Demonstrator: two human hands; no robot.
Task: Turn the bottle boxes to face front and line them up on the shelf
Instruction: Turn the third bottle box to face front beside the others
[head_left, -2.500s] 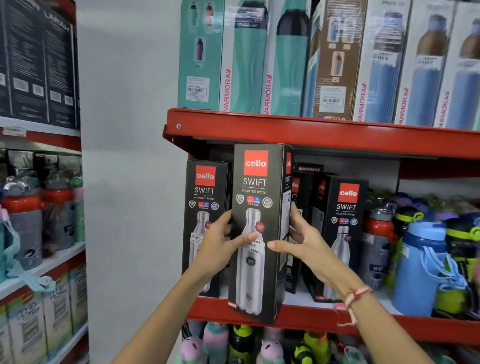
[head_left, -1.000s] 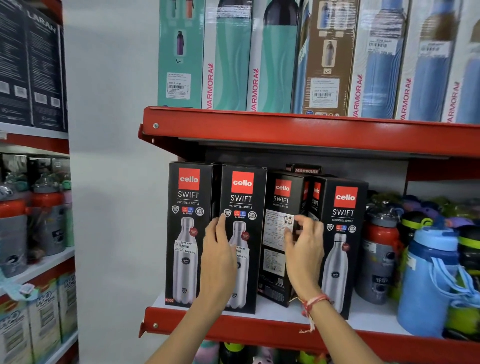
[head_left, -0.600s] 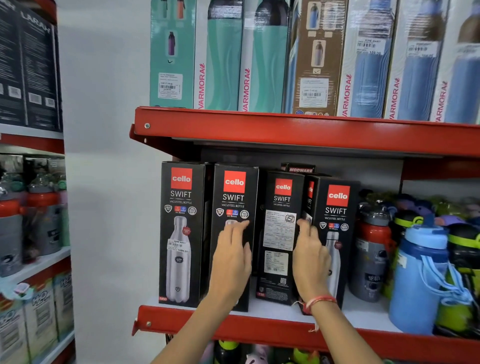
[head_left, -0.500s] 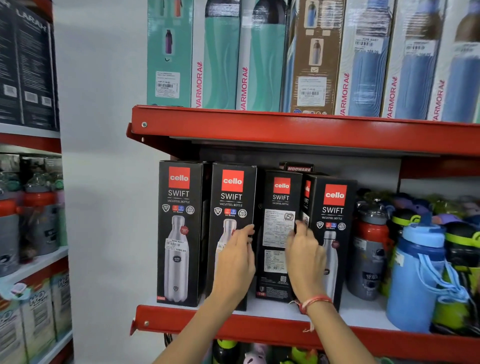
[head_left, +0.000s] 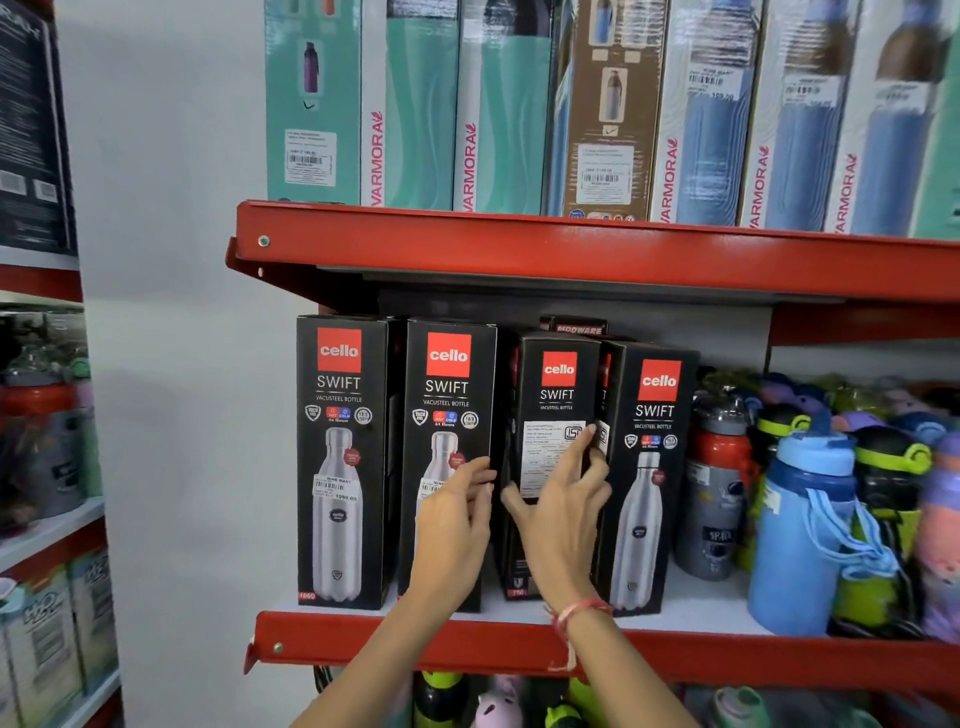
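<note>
— Where do the hands stand?

— The right hand (head_left: 563, 512) is spread over the third box (head_left: 553, 395), fingers open and laid on its printed label face, thumb reaching towards the box's left edge; it presses rather than clasps, so the grip is loose and holds nothing closed. A red thread bracelet (head_left: 576, 613) circles that wrist. The left hand (head_left: 457, 525) is open too, fingertips curled at the right edge of the second box (head_left: 449, 400), in the narrow gap beside the third.

— And the boxes themselves?

— Four black bottle boxes stand upright on the red shelf (head_left: 395, 636). The first box (head_left: 340, 441) and the second show their bottle picture to the front, side by side. The third sits a little further back, showing a label side. The fourth box (head_left: 652, 467), just right of it, shows its front, angled slightly.

— What surrounds them?

— Loose bottles crowd the right, a blue bottle (head_left: 802, 535) nearest. Tall teal and blue cartons (head_left: 415, 104) line the upper shelf (head_left: 571, 254).
</note>
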